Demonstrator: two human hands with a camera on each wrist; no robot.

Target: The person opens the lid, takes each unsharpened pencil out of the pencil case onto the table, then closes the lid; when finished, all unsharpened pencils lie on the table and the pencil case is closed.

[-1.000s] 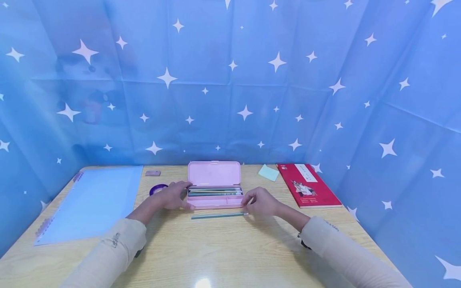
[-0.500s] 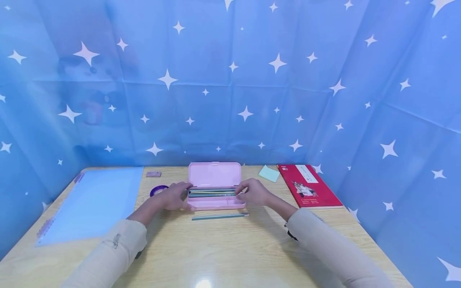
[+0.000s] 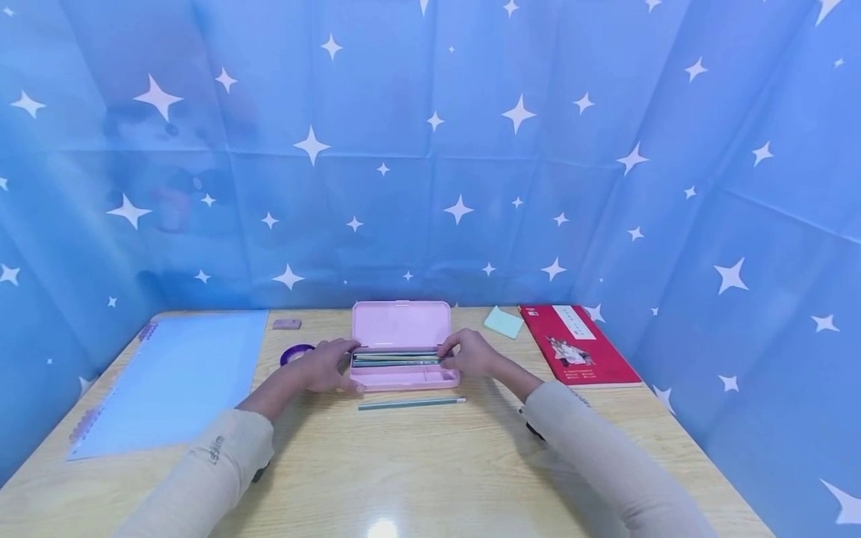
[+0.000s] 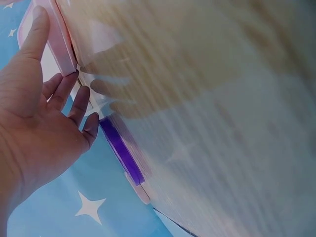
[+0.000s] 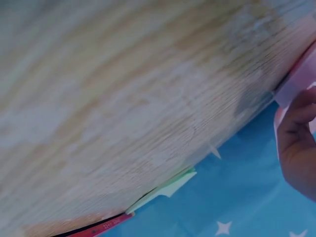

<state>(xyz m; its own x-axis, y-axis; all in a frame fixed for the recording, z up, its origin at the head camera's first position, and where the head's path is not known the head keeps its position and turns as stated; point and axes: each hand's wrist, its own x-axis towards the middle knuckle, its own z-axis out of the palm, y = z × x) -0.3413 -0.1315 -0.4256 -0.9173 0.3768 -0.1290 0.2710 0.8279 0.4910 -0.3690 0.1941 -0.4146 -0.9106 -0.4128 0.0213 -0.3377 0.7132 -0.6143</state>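
In the head view a pink pencil case (image 3: pixel 401 324) stands with its lid up, and several pencils (image 3: pixel 393 359) lie in its back compartment. My left hand (image 3: pixel 327 366) holds the case's left end, thumb at the front corner and fingers toward the back. My right hand (image 3: pixel 473 354) is over the right end, its curled fingertips pinching a pencil's end among the others; the exact contact is partly hidden. One green pencil (image 3: pixel 412 404) lies on the table in front of the case. The right wrist view shows the right hand (image 5: pixel 298 143) bent over the case.
Left of the case are a purple tape roll (image 3: pixel 296 353), a small eraser (image 3: pixel 287 324) and a large pale sheet (image 3: pixel 175 381). On the right lie light-green sticky notes (image 3: pixel 503 322) and a red book (image 3: pixel 577 347). A starry blue curtain (image 3: pixel 403 187) borders the table.
My right hand has moved up and left from the case's front right corner to over the pencils, taking a pencil from the table into the case. The left hand stays in place.
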